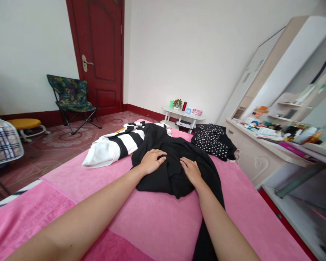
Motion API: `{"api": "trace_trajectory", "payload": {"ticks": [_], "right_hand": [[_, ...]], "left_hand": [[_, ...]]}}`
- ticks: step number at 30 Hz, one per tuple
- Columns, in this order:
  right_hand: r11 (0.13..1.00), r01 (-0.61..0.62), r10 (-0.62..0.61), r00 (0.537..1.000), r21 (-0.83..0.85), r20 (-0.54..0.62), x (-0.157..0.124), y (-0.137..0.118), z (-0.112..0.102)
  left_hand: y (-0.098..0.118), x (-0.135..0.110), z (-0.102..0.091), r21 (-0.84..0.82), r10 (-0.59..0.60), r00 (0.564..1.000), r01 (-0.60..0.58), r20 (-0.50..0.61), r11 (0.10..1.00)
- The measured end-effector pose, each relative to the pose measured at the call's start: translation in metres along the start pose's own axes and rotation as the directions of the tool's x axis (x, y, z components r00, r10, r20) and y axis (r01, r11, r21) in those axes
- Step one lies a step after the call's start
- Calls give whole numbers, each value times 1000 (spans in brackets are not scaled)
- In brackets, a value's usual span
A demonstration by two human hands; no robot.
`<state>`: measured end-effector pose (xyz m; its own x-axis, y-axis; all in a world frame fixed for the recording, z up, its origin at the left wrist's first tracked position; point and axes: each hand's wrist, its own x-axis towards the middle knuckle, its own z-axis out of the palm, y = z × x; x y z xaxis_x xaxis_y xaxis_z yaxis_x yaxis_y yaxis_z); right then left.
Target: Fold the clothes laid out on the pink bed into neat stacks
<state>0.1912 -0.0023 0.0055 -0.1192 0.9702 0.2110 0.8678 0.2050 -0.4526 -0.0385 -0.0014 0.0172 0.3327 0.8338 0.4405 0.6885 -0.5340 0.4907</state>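
A black garment [167, 174] lies bunched on a pink bedspread [163, 214], with one long strip of it running down past my right forearm toward the near edge. My left hand [152, 161] rests palm down on its left part, fingers stretched out and the thumb apart. On the right part lies my right hand [191, 169], its fingers slightly spread over the cloth. Both hands touch the fabric, and neither visibly grips it. The garment's exact kind cannot be made out.
Beyond the left hand lies a black-and-white striped garment [127, 142]; a black spotted garment [212, 139] is at the far right of the bed. A cluttered dresser [260, 145] borders the right side. A low white table [183, 114], folding chair [73, 94] and yellow stool [27, 124] stand farther off.
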Motion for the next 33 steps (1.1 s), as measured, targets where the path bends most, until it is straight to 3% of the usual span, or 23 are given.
{"api": "trace_trajectory", "payload": {"ticks": [33], "right_hand": [[998,37,-34,997,45,-69,5,10,5]], "left_hand": [[0,1,0,10,-4,1000,4,-5,1000]]}}
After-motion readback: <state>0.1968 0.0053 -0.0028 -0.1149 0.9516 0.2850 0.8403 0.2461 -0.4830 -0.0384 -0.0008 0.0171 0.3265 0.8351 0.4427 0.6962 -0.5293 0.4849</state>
